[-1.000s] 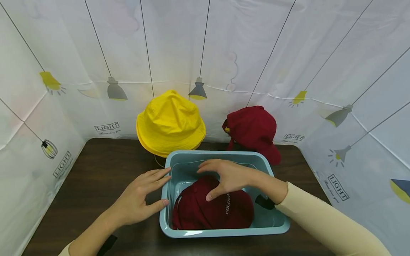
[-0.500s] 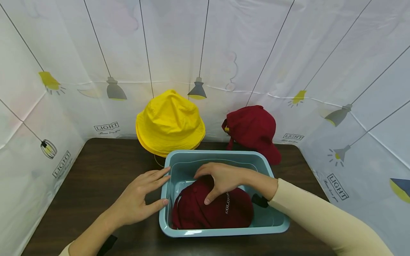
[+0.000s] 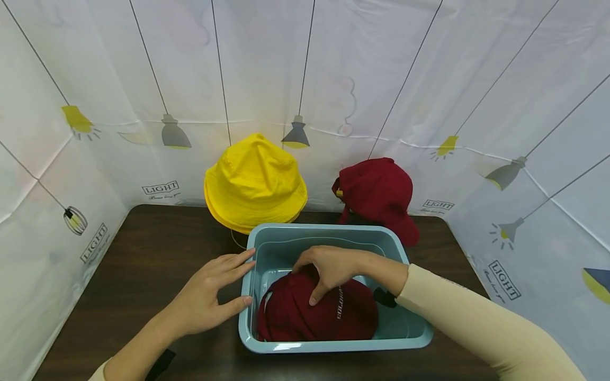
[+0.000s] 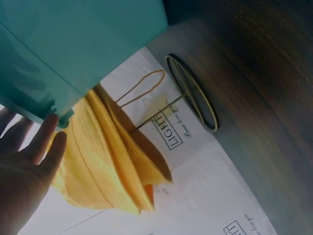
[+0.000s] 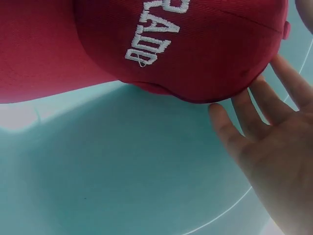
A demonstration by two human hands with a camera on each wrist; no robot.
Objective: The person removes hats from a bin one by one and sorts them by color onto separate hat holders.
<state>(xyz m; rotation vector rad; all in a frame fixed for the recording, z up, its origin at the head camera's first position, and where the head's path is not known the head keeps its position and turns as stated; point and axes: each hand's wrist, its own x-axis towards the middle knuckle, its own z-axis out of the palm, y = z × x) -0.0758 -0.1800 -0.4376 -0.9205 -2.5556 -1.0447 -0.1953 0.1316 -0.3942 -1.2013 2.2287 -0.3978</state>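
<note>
A dark red baseball cap (image 3: 300, 320) with white stitched lettering lies in the light blue plastic bin (image 3: 343, 346). From above, my right hand (image 3: 333, 267) spans the cap's crown, thumb on the near side and the other fingers curving down over the far side. In the right wrist view, several fingertips of the right hand (image 5: 283, 156) reach the cap's lower edge, some slipping behind it. My left hand (image 3: 209, 291) has its fingers spread against the bin's left rim. The left wrist view shows these fingers fairly straight at the rim.
Behind the bin a yellow bucket hat (image 3: 257, 182) hangs on a wire stand (image 4: 198, 95). Another dark red cap (image 3: 376, 190) stands at the back right. White printed curtains (image 3: 333, 69) enclose the dark wooden table (image 3: 157, 254).
My right hand has come down and slightly left onto the cap in the bin, its fingertips now going behind the crown. The left hand has stayed at the rim.
</note>
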